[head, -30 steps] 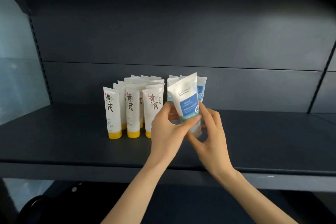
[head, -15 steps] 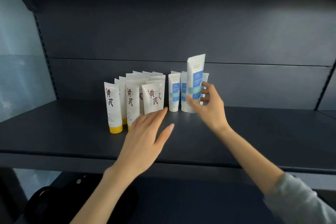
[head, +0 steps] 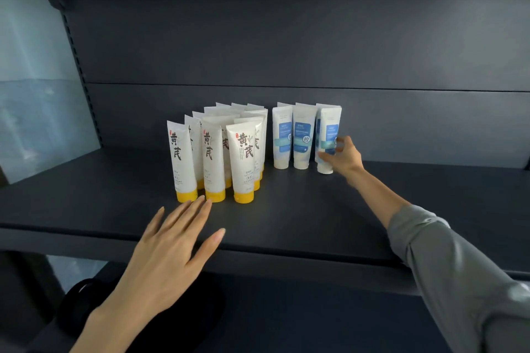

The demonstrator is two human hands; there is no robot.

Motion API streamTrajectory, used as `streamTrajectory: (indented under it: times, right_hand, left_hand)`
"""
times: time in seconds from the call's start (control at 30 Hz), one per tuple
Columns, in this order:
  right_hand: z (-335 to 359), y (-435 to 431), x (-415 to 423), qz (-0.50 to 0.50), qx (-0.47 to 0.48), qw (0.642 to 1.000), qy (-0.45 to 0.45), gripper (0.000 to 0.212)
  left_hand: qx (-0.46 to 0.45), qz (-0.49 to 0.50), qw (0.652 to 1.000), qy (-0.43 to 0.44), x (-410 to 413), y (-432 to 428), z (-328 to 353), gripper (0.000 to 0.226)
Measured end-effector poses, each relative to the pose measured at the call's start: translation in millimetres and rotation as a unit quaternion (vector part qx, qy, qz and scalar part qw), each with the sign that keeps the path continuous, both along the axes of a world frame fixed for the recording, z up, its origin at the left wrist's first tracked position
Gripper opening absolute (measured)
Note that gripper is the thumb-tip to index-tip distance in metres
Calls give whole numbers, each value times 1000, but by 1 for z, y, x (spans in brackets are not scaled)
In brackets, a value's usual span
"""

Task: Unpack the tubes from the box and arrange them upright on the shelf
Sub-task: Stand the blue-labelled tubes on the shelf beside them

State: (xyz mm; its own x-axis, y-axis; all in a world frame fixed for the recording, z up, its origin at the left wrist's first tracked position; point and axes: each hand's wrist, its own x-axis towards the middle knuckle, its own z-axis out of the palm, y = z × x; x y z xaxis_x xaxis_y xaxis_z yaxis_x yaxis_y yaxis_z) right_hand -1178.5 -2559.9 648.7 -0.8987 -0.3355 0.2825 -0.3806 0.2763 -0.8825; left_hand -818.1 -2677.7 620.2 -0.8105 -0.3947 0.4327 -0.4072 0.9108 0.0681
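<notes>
Head view: the right hand [head: 342,159] is extended toward the back of the shelf [head: 301,223], fingers and thumb pinching a blue-labelled tube [head: 329,135] stood upright at the right end of its row. The left hand [head: 169,249] is held flat over the front edge, fingers straight and spread, near the yellow-capped tubes [head: 212,157].

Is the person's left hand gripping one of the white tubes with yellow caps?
No, the left hand lies open with straight fingers over the dark shelf, in front of the yellow-capped white tubes, holding nothing.
</notes>
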Motion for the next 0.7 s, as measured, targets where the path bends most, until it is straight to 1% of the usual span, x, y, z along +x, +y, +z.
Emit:
streamTrajectory:
  times: [0.13,0.3,0.47,0.63,0.7]
  right_hand:
    - [-4,-5,-7,-2,-11,1000,-16,62]
    - [-7,-9,-11,-6,-11,1000,-11,64]
    - [-9,-12,-12,-15,-10,1000,-21,62]
    - [-4,-5,-9,-25,17,999,-26,62]
    - [1,3,-3,-22,58,998,-31,67]
  left_hand:
    - [16,11,1000,7,-1,0,-1,100]
    - [28,12,999,18,-3,0,-3,95]
    - [39,18,999,23,-2,-1,-3,98]
    - [42,21,999,20,3,-3,-2,92]
    - [40,18,999,15,5,-5,-2,91]
